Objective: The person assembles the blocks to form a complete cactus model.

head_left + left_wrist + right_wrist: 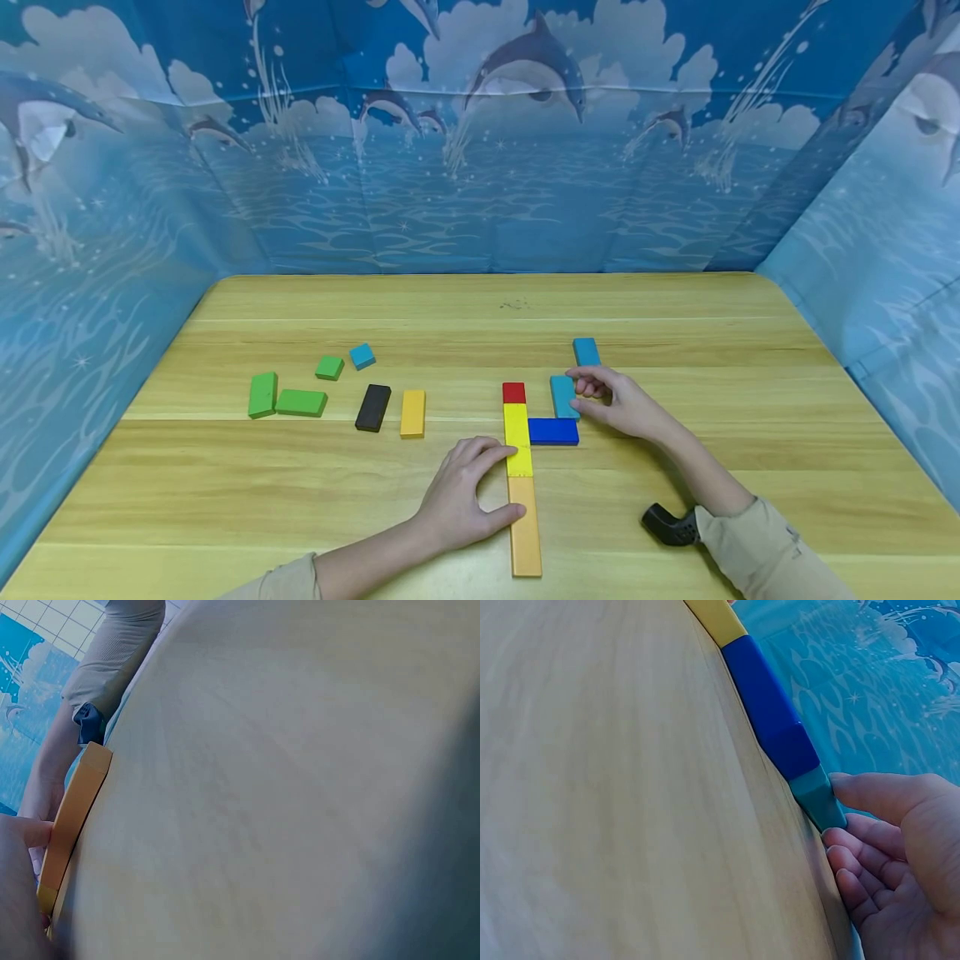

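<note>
A strip of blocks runs toward me: a small red block (pixel 513 392), a yellow section (pixel 517 425) and a long orange block (pixel 526 546). My left hand (pixel 461 500) lies along its left side, forefinger touching the yellow part and thumb on the orange block. A dark blue block (pixel 553 432) extends rightward from the yellow section. Above its right end stands a light blue block (pixel 562 395), which my right hand (pixel 618 404) pinches at its right side between thumb and forefinger. In the right wrist view the thumb (pixel 870 791) rests against the light blue block (pixel 817 799).
Another light blue block (pixel 587 351) lies just beyond my right hand. Leftward on the wooden table (pixel 225 500) are a yellow-orange block (pixel 412 414), a black block (pixel 372 407), several green blocks (pixel 302 403) and a small blue block (pixel 362 357). A dolphin-print curtain (pixel 480 208) surrounds the table.
</note>
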`<state>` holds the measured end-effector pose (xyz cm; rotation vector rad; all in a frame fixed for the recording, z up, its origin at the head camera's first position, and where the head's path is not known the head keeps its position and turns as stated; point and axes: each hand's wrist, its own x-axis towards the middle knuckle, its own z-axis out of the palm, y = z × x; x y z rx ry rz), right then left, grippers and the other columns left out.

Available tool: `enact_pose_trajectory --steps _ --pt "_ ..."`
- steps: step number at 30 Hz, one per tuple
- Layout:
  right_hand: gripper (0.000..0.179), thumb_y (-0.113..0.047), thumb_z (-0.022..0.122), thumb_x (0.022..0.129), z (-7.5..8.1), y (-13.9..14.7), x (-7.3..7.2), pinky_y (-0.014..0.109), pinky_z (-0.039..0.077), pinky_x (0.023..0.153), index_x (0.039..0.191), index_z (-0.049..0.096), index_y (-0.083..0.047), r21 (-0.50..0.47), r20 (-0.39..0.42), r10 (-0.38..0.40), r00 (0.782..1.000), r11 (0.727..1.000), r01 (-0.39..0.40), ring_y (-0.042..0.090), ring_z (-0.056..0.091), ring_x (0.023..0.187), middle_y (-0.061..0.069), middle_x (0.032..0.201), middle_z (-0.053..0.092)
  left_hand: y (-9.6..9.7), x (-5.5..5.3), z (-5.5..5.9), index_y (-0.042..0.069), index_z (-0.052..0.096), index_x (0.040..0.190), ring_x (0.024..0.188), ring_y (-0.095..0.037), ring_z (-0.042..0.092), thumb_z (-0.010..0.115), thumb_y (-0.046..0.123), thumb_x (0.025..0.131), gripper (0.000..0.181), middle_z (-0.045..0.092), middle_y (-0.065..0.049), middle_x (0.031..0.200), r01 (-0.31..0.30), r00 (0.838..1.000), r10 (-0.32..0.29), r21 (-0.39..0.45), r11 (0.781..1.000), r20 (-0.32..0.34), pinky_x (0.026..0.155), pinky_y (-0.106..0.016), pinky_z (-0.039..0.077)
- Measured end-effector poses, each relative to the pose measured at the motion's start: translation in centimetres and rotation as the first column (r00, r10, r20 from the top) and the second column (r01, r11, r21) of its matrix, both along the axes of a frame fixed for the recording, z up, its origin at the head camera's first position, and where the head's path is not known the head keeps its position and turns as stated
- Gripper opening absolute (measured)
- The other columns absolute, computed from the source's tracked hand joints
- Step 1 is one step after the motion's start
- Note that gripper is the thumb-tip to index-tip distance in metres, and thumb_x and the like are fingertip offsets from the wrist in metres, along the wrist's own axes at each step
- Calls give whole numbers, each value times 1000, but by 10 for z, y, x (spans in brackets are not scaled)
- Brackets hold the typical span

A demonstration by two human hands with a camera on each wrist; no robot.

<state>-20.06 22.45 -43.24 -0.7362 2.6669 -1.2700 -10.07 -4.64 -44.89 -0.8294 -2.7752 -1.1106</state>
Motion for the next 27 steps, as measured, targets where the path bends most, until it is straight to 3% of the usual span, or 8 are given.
enact_pose_trajectory --steps 5,9,15,21,27 --pt "38 -3 63 85 -1 -2 0 22 42 68 119 51 9 -12 5 -4 1000 1000 4 19 46 79 11 89 54 -1 -1 -1 19 55 124 115 -13 42 68 47 75 58 51 5 120 0 1000 0 -1 1000 -6 95 -40 36" --pt "39 -5 63 85 0 2 -2 20 43 67 121 51 6 -46 4 -36 999 998 36 14 48 77 9 90 55 -1 0 -2 18 55 124 114 -15 43 67 47 75 58 51 4 120 6 1000 -6 6 1000 -23 94 -41 37" --pt "42 -8 64 85 5 18 -18 20 44 69 124 50 3 -84 -51 -98 994 992 94 16 49 82 11 94 54 -1 -1 -3 18 56 123 113 -15 43 67 47 76 56 52 4 118 8 999 -8 12 1000 -39 93 -41 37" --pt "61 -17 68 83 5 36 -41 27 39 75 134 40 0 34 21 -38 999 999 37 23 43 91 14 106 47 -1 -1 -3 18 56 122 113 -15 44 67 47 75 56 52 4 117 7 999 -7 11 1000 -43 93 -41 37" --pt "66 -13 69 82 4 46 -53 27 35 72 136 35 1 8 89 43 995 999 -44 22 39 89 14 108 46 -1 -1 -3 18 56 122 113 -15 44 66 48 76 56 52 4 118 7 999 -6 10 1000 -44 93 -41 37"
